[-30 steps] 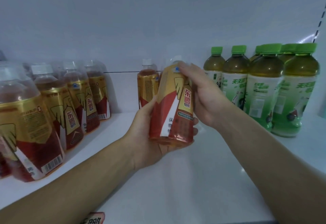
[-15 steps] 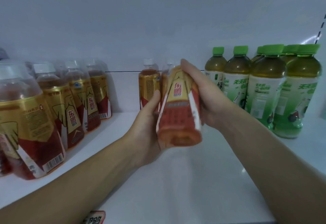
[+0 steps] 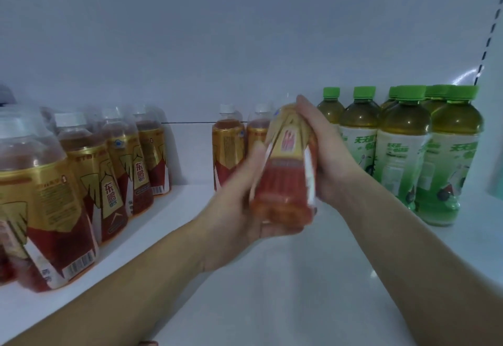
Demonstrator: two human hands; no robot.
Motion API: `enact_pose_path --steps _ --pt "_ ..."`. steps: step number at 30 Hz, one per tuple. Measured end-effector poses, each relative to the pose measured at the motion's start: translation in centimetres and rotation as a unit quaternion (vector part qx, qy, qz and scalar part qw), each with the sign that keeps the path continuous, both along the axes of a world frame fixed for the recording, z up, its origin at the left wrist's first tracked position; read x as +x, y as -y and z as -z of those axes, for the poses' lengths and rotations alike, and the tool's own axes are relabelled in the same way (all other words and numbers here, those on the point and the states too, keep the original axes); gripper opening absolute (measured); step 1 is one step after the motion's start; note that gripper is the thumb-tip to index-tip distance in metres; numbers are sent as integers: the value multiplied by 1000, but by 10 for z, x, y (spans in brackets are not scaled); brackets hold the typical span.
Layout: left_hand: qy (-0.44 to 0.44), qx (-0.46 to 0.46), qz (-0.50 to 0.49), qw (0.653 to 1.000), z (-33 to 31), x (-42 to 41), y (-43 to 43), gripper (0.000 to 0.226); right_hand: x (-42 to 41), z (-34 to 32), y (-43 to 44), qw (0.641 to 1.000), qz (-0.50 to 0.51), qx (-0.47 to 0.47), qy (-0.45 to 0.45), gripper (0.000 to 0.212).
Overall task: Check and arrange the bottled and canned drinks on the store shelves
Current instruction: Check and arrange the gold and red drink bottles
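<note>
Held bottle (image 3: 285, 179) above shelf (image 3: 272, 291) centre, bottle row (image 3: 109, 182) left, 2 bottles (image 3: 228, 149) behind, bottle cluster (image 3: 402, 149) right

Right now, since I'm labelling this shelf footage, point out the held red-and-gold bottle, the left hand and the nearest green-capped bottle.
held red-and-gold bottle (image 3: 285, 182): head view, red lower label.
left hand (image 3: 231, 209): head view, below the thumb.
nearest green-capped bottle (image 3: 446, 171): head view, its label.

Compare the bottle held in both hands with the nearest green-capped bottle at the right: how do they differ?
The held bottle wears a gold and red label; the green-capped bottle a white and green one. The held bottle is tilted, gripped by the left hand and right hand above the shelf; the green-capped bottle stands upright on it. The held bottle's drink looks reddish, the green-capped bottle's olive. Both are labelled drink bottles.
</note>
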State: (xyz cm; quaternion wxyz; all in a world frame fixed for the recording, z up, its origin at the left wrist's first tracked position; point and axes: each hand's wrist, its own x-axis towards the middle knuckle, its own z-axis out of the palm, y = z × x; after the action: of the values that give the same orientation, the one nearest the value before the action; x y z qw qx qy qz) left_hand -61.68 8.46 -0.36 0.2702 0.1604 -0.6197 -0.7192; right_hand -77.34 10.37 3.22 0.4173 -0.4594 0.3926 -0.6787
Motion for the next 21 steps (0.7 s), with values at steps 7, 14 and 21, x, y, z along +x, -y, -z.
enact_pose_path --steps 7,14,21 --pt "52 -250 -152 955 7 11 13 61 14 13 -5 888 144 -295 -321 65" --pt "-14 -307 -225 925 14 10 22 74 21 18 -6 821 188 -379 -382 69" --pt "36 -261 -233 936 10 18 21 67 27 9 -9 885 152 -208 -388 67"
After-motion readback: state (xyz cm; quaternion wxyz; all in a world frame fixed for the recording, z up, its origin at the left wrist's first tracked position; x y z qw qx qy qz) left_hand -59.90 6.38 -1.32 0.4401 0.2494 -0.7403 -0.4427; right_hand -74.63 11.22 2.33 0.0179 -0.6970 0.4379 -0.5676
